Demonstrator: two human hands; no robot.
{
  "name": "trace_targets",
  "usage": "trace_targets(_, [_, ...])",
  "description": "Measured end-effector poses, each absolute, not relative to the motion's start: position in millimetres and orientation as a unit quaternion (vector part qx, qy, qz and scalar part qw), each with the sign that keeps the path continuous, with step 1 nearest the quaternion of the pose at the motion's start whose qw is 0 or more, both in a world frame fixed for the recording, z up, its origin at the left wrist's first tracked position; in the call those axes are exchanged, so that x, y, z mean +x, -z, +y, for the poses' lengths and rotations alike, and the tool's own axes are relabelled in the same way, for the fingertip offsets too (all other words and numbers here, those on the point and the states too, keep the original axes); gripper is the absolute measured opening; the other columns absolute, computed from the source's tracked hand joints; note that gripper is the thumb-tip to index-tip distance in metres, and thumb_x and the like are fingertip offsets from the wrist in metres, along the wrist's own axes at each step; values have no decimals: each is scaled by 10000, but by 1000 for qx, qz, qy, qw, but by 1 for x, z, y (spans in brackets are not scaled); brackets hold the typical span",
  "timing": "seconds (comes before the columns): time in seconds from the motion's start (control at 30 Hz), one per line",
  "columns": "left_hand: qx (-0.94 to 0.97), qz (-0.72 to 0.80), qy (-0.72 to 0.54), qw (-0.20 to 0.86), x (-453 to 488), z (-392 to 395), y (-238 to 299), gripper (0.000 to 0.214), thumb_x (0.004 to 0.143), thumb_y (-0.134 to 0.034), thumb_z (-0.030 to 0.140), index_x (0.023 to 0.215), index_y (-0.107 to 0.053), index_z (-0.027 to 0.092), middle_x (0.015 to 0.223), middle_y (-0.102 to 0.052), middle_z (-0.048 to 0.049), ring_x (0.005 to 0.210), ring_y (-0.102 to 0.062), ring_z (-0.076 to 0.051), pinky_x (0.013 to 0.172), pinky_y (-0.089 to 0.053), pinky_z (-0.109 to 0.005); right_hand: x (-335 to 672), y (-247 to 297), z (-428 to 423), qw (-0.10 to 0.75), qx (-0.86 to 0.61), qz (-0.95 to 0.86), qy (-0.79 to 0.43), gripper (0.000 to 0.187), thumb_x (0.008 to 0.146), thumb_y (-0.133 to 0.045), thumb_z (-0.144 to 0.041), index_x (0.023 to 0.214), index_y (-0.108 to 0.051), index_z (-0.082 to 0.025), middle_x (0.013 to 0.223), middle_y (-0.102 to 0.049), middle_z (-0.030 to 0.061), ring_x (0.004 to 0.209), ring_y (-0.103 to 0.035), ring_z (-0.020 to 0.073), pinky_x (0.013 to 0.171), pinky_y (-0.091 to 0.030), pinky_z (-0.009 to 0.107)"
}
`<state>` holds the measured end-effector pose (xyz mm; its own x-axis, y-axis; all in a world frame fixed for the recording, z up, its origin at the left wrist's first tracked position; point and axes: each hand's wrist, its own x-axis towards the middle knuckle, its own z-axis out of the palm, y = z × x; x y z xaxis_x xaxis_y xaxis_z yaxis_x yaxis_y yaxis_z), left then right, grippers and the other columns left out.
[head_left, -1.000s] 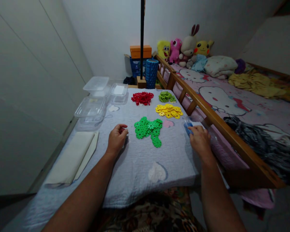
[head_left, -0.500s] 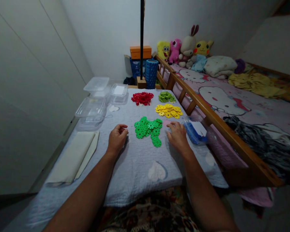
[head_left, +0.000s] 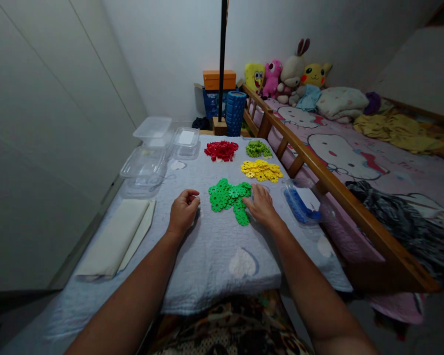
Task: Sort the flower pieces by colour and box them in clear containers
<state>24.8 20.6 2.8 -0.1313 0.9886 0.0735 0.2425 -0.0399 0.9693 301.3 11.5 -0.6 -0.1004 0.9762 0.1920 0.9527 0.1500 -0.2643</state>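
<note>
A pile of green flower-shaped discs lies mid-table, with several discs trailing toward me at its right side. My right hand is at the pile's right edge, thumb and fingers apart, the thumb against the green discs. No disc appears to be lifted. Left of the pile, my left hand rests on the cloth with its fingers curled in, a little away from the discs. I see nothing in it, though the palm is hidden. Behind the green pile lie yellow flower-shaped discs.
Red pieces and light green pieces lie farther back. A clear box with blue pieces is at right, beside the wooden bed rail. Clear plastic boxes and a folded cream cloth are at left.
My right hand has moved left, from beside the pile to the edge of the green discs. My left hand stays in place. The view has shifted slightly.
</note>
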Motion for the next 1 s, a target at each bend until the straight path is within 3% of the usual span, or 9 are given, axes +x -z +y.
trace_targets(0.17, [611,573,-460,295,25,19,-1,312,813,-633,425,1023,-666,197,927,-684,-51,859,-648,-212,836,-532,-360,277,4,25,185,-681,-704,-80,615,995,-497,-478,1505,-466,-137,1525,-497,204,1434,-418,324,1181,-339,482])
trace_targets(0.27, [672,559,-427,232,25,20,2,366,832,-645,420,1130,-662,209,1183,-686,-107,1137,-630,-276,1054,-484,-455,264,5,30,174,-703,-684,-86,636,989,-518,-522,1502,-484,-148,1574,-449,212,1456,-398,343,1195,-311,513])
trace_targets(0.37, [712,546,-394,200,27,23,9,474,845,-668,419,1273,-623,219,1372,-626,-134,1318,-555,-309,1160,-410,-498,255,6,34,172,-701,-687,-85,618,985,-536,-538,1485,-519,-173,1600,-425,199,1471,-381,357,1206,-284,543])
trace_targets(0.5, [744,549,-339,170,30,25,18,672,835,-712,484,1426,-536,219,1522,-528,-167,1436,-466,-352,1200,-351,-546,243,7,37,189,-663,-719,-89,585,970,-570,-532,1461,-555,-213,1584,-458,165,1462,-391,343,1206,-295,531])
trace_targets(0.67, [782,535,-284,149,32,24,21,846,796,-753,556,1510,-454,216,1548,-511,-181,1474,-417,-381,1210,-298,-572,236,8,37,200,-601,-767,-106,626,939,-617,-515,1475,-546,-200,1569,-481,166,1463,-393,325,1214,-301,509])
trace_targets(0.87, [801,517,-264,144,32,20,15,850,764,-783,512,1503,-452,254,1495,-566,-149,1409,-481,-369,1184,-311,-573,241,4,54,263,-548,-779,-153,569,981,-550,-448,1493,-518,-202,1535,-529,141,1444,-447,262,1200,-349,451])
trace_targets(1.0, [800,520,-261,145,32,18,13,818,769,-783,470,1488,-467,244,1499,-563,-151,1410,-482,-369,1187,-307,-577,233,-1,74,247,-575,-764,-158,522,1003,-526,-423,1469,-545,-189,1554,-533,143,1466,-441,270,1218,-318,480])
